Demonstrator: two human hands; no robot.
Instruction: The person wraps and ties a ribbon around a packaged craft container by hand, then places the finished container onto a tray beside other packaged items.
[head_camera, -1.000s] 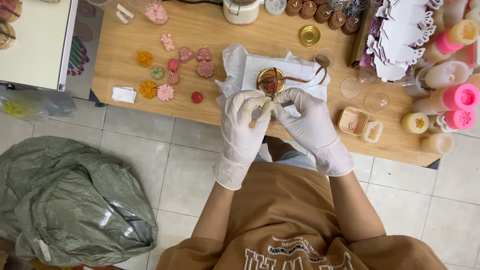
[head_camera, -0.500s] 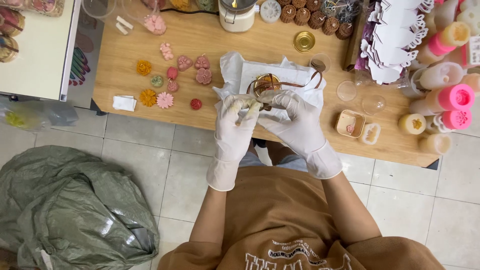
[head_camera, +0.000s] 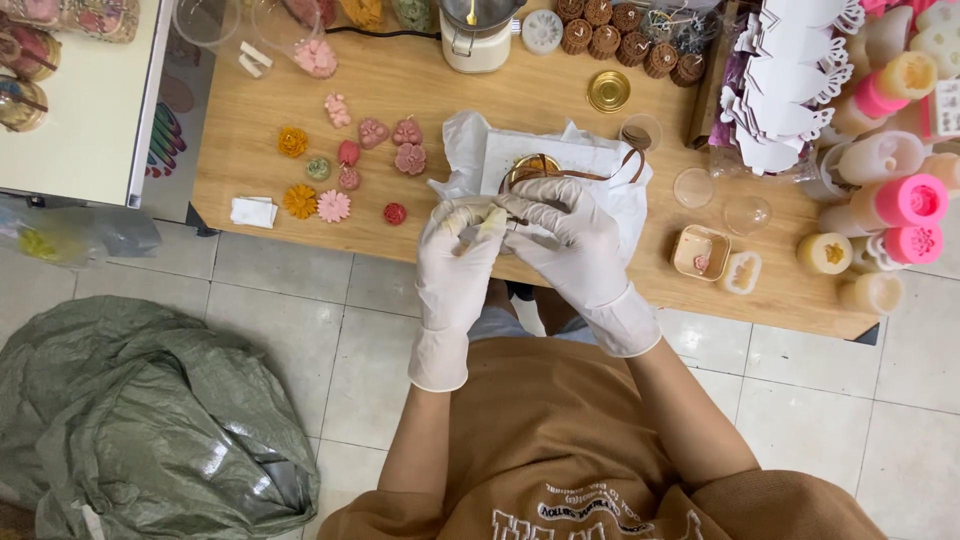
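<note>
Together, both gloved fingers (head_camera: 500, 212) pinching gold tin (head_camera: 530, 168), white tissue (head_camera: 600, 165) beneath

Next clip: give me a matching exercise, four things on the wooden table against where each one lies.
Things:
1. round gold tin lid
2. folded white paper square
3. small red flower-shaped wax piece
4. round gold tin on white tissue

Places:
A. just beyond the gloved left hand and right hand
B. near the table's front edge, far left
C. toward the back, below the brown wicker cups
D. front end of the flower cluster, left of the hands

Pairs: 1-C, 2-B, 3-D, 4-A
</note>
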